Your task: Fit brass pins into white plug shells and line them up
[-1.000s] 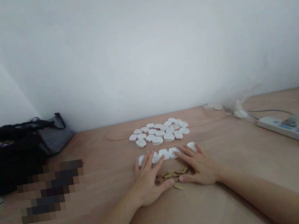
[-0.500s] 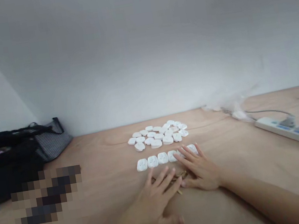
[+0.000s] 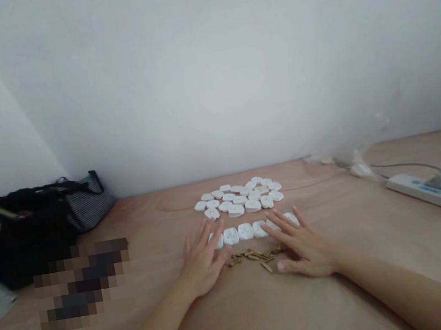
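White rounded-square plastic pieces with small holes lie in a row across the table. My left hand is open, fingers spread over the left end of this row. Over the right end spreads my right hand, also open, partly hiding the pieces there. Between the hands, on the near side of the row, lies a loose scatter of small brass-coloured pins. Whether my fingertips press on the white pieces I cannot tell. Neither hand holds anything.
A heap of similar white pieces lies farther back on the wooden table. At right are a power strip with plugs and a clear plastic bag. A black bag and a blurred dark object are at left.
My left hand has moved left and forward, from over the pins to the row's left end, uncovering the pins. My right hand stays at the right end. The view has shifted slightly.
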A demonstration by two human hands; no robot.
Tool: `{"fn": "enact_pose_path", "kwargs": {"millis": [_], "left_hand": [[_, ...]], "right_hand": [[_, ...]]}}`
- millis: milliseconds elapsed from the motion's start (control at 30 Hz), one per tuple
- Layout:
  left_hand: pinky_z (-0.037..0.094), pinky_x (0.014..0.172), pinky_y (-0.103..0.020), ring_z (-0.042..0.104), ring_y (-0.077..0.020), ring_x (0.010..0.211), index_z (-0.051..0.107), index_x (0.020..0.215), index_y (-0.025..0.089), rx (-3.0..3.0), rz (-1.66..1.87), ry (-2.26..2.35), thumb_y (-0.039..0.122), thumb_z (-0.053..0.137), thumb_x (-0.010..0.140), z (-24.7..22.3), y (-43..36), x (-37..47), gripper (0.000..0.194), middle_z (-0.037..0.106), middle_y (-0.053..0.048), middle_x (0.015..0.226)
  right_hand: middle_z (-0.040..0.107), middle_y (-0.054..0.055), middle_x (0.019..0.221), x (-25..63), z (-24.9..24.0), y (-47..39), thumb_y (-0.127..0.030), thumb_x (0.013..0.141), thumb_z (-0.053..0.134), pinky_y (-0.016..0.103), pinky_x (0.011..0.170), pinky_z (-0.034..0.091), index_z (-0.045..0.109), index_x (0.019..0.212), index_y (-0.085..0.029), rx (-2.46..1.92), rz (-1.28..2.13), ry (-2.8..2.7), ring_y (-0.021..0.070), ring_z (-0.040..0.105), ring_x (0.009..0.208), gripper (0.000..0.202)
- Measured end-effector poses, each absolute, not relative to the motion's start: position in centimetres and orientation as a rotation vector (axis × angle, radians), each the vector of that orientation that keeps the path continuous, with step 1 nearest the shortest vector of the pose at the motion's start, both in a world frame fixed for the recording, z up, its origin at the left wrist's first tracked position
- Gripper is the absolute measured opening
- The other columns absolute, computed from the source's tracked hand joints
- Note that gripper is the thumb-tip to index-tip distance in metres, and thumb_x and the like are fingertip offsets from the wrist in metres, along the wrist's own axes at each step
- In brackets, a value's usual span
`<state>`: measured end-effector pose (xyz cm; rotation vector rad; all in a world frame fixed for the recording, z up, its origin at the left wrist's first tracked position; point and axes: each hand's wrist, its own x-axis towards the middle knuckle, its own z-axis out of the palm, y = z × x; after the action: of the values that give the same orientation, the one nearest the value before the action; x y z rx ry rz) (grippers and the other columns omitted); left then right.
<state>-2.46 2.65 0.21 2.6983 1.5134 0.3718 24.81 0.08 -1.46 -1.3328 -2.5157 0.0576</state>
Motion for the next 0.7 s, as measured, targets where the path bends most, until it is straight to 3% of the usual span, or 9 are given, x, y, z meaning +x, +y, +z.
{"fn": "enact_pose_path", "kwargs": {"millis": [167,367,500,600,700], "left_hand": [[0.013,0.107,-0.054,0.011,-0.0274,0.137,0.021,0.142,0.022,2.638,0.288,1.498,0.049,0.027,0.092,-0.2,4.6,-4.5,0.057,0.016,-0.008,0.149],[0.023,0.108,-0.043,0.034,-0.0230,0.129,0.031,0.138,0.019,2.530,0.507,1.395,0.037,0.039,0.090,-0.9,5.2,-5.1,0.052,0.039,-0.008,0.141],[0.034,0.103,-0.040,0.043,-0.0248,0.122,0.034,0.135,0.017,2.408,0.738,1.346,0.033,0.049,0.085,-0.2,5.0,-4.9,0.055,0.045,-0.010,0.135],[0.036,0.101,-0.042,0.048,-0.0265,0.118,0.034,0.134,0.020,2.388,0.837,1.278,0.038,0.059,0.079,0.7,3.9,-3.8,0.064,0.053,-0.009,0.128],[0.038,0.100,-0.039,0.050,-0.0256,0.115,0.032,0.135,0.024,2.432,0.805,1.135,0.044,0.065,0.074,1.1,2.1,-2.1,0.073,0.055,-0.007,0.125]], "right_hand": [[0.009,0.010,0.149,23.8,-0.8,-1.0,-0.065,0.080,0.041,0.064,0.102,-0.003,0.015,0.141,-0.030,-1.097,0.200,-2.680,0.0345,0.006,0.135,0.075],[0.013,0.011,0.149,23.6,-0.9,-1.2,-0.064,0.080,0.043,0.065,0.102,-0.001,0.020,0.141,-0.029,-1.111,0.267,-2.669,0.0355,0.007,0.135,0.073],[0.030,0.011,0.144,23.4,-0.7,-1.2,-0.061,0.081,0.044,0.062,0.104,0.004,0.030,0.138,-0.027,-1.135,0.197,-2.561,0.0333,0.019,0.134,0.068],[0.050,0.010,0.130,22.4,-0.4,-1.2,-0.055,0.080,0.051,0.058,0.104,0.012,0.046,0.128,-0.026,-1.133,0.161,-2.390,0.0312,0.037,0.125,0.056],[0.058,0.009,0.120,21.2,-0.4,-1.4,-0.049,0.079,0.056,0.055,0.102,0.019,0.049,0.123,-0.026,-1.103,0.252,-2.272,0.0291,0.047,0.115,0.050]]}}
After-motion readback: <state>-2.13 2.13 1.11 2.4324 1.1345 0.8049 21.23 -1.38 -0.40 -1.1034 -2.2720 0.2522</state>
